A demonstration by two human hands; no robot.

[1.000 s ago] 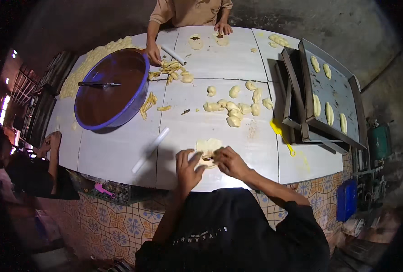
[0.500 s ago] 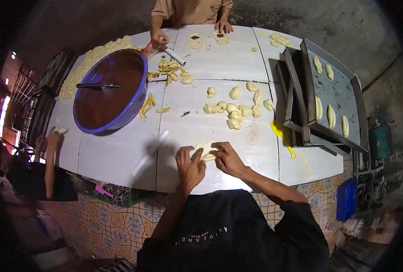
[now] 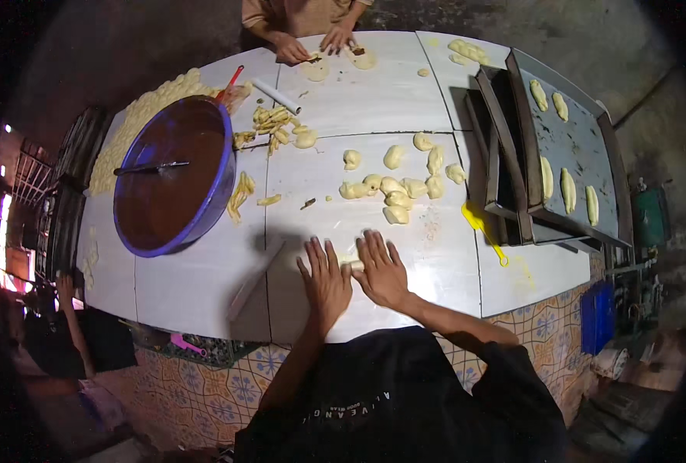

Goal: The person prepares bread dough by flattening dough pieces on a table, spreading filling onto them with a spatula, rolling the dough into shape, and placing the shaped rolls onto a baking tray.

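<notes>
My left hand (image 3: 329, 284) and my right hand (image 3: 382, 275) lie flat over a small roll of pale dough (image 3: 356, 265) near the table's front edge, fingers stretched forward. The palms cover most of the roll; only its middle shows between them. To the left of my left hand a white rolling pin (image 3: 256, 279) lies slantwise in shadow. Beyond my hands sit several rounded dough pieces (image 3: 394, 186), some touching one another.
A blue basin (image 3: 225, 179) of brown filling stands at left, near banana pieces (image 3: 241, 197). Stacked metal trays (image 3: 581, 150) holding dough rolls stand right, beside a yellow scraper (image 3: 474, 218). Across the white table (image 3: 358, 100), a co-worker's hands (image 3: 335, 40) handle flattened dough; another person's arm shows at far left.
Both my hands have gone from pinching the folded dough to lying flat on it, now a narrow roll. The co-worker opposite has brought both hands together over the flattened dough.
</notes>
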